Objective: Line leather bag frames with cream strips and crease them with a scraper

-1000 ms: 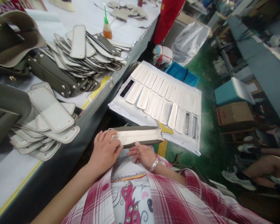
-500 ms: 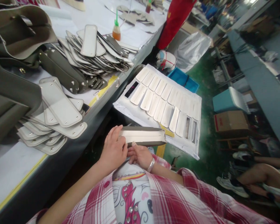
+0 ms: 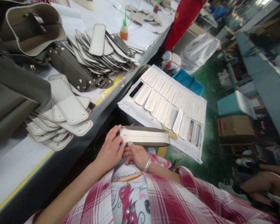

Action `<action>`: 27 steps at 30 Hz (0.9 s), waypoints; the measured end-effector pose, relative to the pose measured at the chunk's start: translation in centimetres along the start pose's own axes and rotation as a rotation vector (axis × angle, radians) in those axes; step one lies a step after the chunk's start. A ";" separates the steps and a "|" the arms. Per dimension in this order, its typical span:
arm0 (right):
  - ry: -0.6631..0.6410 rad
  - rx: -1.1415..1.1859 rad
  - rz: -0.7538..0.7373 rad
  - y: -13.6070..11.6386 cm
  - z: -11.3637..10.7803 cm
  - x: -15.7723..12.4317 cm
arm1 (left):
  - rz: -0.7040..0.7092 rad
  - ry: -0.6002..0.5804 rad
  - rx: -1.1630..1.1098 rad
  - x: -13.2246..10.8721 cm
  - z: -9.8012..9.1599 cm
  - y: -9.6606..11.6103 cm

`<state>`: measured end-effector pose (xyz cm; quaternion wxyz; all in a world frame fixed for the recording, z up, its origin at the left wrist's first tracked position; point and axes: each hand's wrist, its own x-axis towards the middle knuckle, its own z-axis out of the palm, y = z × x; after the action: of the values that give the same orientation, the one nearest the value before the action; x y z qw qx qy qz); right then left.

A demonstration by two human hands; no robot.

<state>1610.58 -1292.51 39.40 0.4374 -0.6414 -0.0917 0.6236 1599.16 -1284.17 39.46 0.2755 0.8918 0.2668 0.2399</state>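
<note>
A long grey-green piece with a white inside [image 3: 144, 136] is held in front of my body, its open side facing up. My left hand [image 3: 110, 146] grips its left end, fingers over the end and edge. Against the near edge, close to that same end, my right hand [image 3: 137, 155] pinches it with the thumb on top. Beyond the piece lies a white board [image 3: 130, 109] bearing rows of pale rounded strips [image 3: 162, 112]. On the table to the left are a pile of white-faced rounded pieces [image 3: 68, 102] and a larger heap of similar pieces [image 3: 98, 40].
Dark grey-green bag bodies [image 3: 16, 90] stand on the white table [image 3: 9, 174] at the left. Farther back is a bottle [image 3: 124, 31] with a green tip. A blue tray [image 3: 189, 81] sits behind the board. At the right are a cardboard box [image 3: 235, 129] and a person's legs [image 3: 263, 183].
The view has shifted, so the table and board appear farther right. My left hand has slid slightly toward the piece's left end, showing more of the white inside.
</note>
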 end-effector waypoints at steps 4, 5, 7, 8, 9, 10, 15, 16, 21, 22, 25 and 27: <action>-0.002 -0.041 -0.016 -0.2 1.1 0.2 | -0.071 0.045 -0.067 0.0 0.3 -0.3; -0.006 -0.052 -0.023 -0.3 1.4 0.3 | -0.090 0.063 -0.092 0.0 0.4 -0.4; -0.006 -0.077 -0.045 -0.4 2.0 0.5 | -0.118 0.105 -0.148 0.0 0.5 -0.8; -0.007 -0.089 -0.058 -0.3 2.2 0.6 | -0.129 0.122 -0.178 -0.1 0.6 -1.0; -0.014 -0.102 -0.071 -0.3 2.4 0.7 | -0.140 0.132 -0.211 -0.1 0.6 -1.1; -0.021 -0.114 -0.083 -0.2 2.4 0.9 | -0.154 0.130 -0.247 -0.2 0.7 -1.1; -0.276 -0.100 0.045 0.1 0.2 0.0 | -0.244 -0.030 -0.386 -0.7 1.1 -1.0; -0.350 -0.087 0.053 0.1 -1.1 -0.7 | -0.255 -0.065 -0.374 -0.8 1.3 -1.0; -0.381 -0.166 -0.217 0.5 -11.8 -5.6 | -0.338 -0.108 -0.390 -1.4 3.0 -1.5; -0.223 -0.202 -0.291 0.9 -14.4 -6.2 | -0.370 -0.089 -0.422 -1.5 3.4 -1.4; 0.333 -0.558 -0.365 2.6 -21.9 -6.2 | -0.497 0.014 -0.547 -1.5 4.7 -0.4; 0.616 -0.884 -0.343 3.1 -26.3 -4.7 | -0.563 0.058 -0.623 -1.2 5.3 0.3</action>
<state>1631.45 -1309.21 36.48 0.2291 -0.8918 -0.3152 0.2298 1601.38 -1287.07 35.47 0.5789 0.6512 0.4224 0.2497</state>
